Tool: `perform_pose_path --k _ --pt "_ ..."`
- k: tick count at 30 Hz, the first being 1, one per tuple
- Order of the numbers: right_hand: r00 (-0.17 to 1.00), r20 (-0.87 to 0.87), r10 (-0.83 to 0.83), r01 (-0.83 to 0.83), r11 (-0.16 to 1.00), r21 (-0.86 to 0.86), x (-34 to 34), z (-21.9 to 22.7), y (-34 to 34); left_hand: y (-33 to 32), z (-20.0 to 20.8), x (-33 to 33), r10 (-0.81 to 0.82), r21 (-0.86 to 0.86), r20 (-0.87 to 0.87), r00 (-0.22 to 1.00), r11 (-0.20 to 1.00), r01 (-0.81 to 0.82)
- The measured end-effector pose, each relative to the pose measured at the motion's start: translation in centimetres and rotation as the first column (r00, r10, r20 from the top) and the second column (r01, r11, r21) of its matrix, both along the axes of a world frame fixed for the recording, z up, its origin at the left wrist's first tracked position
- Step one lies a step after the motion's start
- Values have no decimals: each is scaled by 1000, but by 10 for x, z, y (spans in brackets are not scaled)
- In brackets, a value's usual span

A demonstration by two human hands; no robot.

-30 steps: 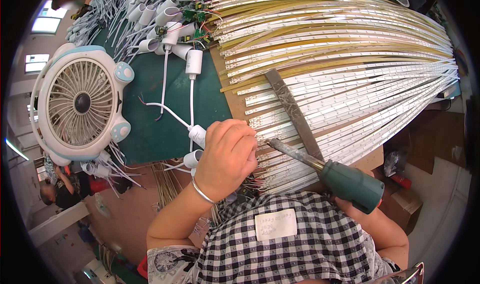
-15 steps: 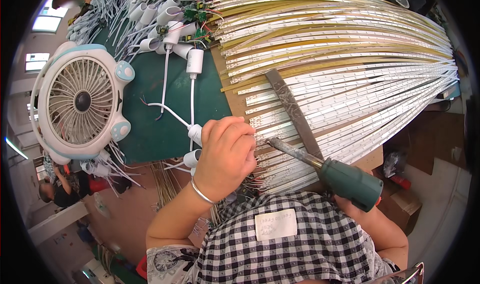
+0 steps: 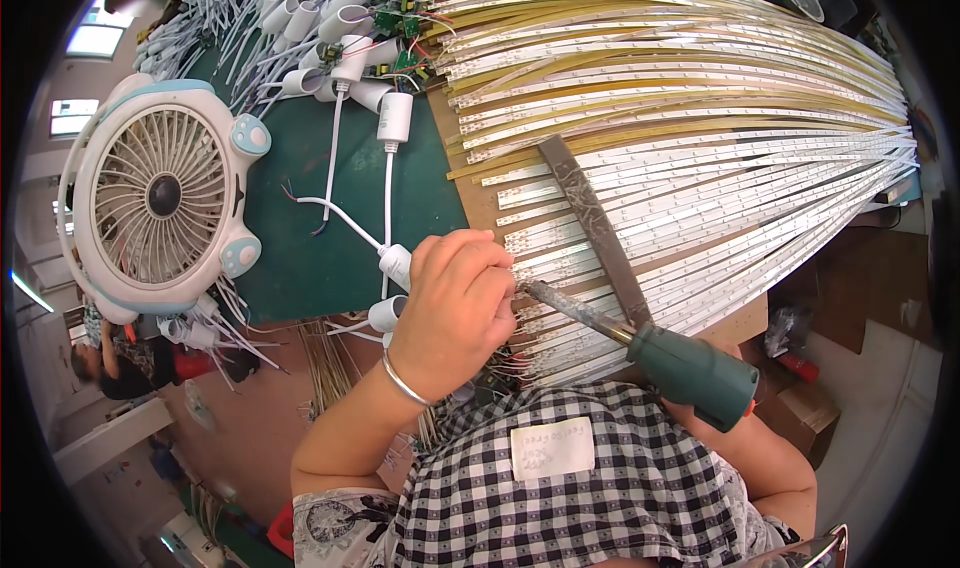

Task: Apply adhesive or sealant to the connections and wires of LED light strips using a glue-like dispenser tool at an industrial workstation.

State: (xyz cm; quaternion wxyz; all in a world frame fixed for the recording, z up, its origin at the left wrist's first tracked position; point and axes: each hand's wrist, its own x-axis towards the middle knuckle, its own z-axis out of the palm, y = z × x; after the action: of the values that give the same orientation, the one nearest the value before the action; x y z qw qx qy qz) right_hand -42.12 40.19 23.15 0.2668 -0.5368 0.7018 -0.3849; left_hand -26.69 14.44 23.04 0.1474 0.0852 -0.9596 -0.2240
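My left hand [image 3: 452, 303] is closed, with its fingertips pinched at the left ends of the white LED strips [image 3: 640, 238]. What it pinches is hidden behind the fingers. My right hand [image 3: 686, 413], mostly covered, grips a green-bodied soldering iron [image 3: 695, 373] from below. The iron's dark metal tip reaches left, close beside my left fingertips, over the strip ends. A flat dark bar [image 3: 597, 230] lies slantwise across the strips. White lamp end caps with cables, such as one end cap [image 3: 396, 265], rest just left of my left hand.
A white and blue fan [image 3: 163, 196] stands on the green table mat [image 3: 300, 163] at the left. Heaped white end caps [image 3: 345, 23] with cables and small green circuit boards lie at the back. Brown cardboard [image 3: 447, 133] shows under the strips. Another person [image 3: 125, 368] is far left.
The soldering iron has moved slightly left, bringing its tip nearer to my left fingertips. My left hand has barely moved. The whole view has shifted a little.
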Motion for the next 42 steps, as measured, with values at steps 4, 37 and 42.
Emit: perform_pose_path --k 4,37,42 --pt "1000 19 18 -18 1000 4 0 -5 4 0 0 0 2 0 -4 1000 1000 -2" --pt "893 303 -333 286 939 190 4 10 12 -1 0 -1 -7 10 2 1000 1000 7" --pt "861 406 -308 258 950 174 2 6 15 0 1 -1 -2 0 4 1000 1000 2"
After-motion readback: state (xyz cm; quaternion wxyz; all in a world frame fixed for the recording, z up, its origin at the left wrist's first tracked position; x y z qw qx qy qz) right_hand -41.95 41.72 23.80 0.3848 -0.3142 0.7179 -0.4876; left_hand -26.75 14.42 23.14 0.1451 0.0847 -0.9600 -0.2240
